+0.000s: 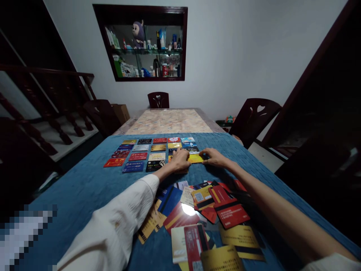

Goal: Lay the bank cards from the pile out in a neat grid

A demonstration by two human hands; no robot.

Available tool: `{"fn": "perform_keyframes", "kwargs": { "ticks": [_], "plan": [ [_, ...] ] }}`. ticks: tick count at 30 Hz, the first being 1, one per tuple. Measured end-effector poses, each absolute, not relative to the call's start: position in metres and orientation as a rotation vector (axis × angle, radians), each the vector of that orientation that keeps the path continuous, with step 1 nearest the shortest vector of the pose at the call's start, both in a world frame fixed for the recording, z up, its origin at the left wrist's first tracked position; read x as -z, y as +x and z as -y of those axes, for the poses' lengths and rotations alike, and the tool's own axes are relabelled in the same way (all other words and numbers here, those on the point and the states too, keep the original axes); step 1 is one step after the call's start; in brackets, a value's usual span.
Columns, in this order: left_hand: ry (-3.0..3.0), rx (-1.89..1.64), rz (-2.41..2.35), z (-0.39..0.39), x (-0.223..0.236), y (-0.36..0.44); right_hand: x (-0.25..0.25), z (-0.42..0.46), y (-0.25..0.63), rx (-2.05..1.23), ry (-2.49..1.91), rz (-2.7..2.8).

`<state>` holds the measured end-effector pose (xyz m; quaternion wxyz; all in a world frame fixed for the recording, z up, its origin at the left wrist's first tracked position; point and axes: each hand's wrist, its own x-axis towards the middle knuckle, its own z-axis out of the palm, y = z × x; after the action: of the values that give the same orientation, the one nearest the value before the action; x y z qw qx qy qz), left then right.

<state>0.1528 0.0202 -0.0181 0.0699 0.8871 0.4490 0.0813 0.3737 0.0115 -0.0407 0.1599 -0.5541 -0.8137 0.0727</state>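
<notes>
A yellow card point(195, 159) lies at the near right corner of several rows of cards on the blue tablecloth point(93, 184). My left hand point(180, 159) is at its left end, fingers curled down, covering part of the cards beneath. At the card's right end, my right hand point(216, 157) has its thumb and fingertips on the edge. Among the laid-out cards are a blue card point(133, 166), a black card point(155, 165) and a red-orange card point(114, 162). Nearer to me spreads a loose, overlapping pile with a red card point(231, 213) and a gold card point(241, 241).
Beyond the cloth the table shows a patterned beige top point(172, 121). Dark wooden chairs stand at the far end point(158, 100), at the right point(255, 116) and at the left. A wall niche point(149, 49) holds bottles and a purple plush toy point(138, 33).
</notes>
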Motion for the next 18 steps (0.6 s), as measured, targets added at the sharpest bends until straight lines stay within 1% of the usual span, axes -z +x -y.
{"fn": "perform_keyframes", "kwargs": {
  "ticks": [18],
  "plan": [
    [2.751, -0.258, -1.286, -0.0177, 0.0201, 0.1545, 0.0487, -0.0098, 0.3761, -0.238, -1.585, 2.302]
  ]
}}
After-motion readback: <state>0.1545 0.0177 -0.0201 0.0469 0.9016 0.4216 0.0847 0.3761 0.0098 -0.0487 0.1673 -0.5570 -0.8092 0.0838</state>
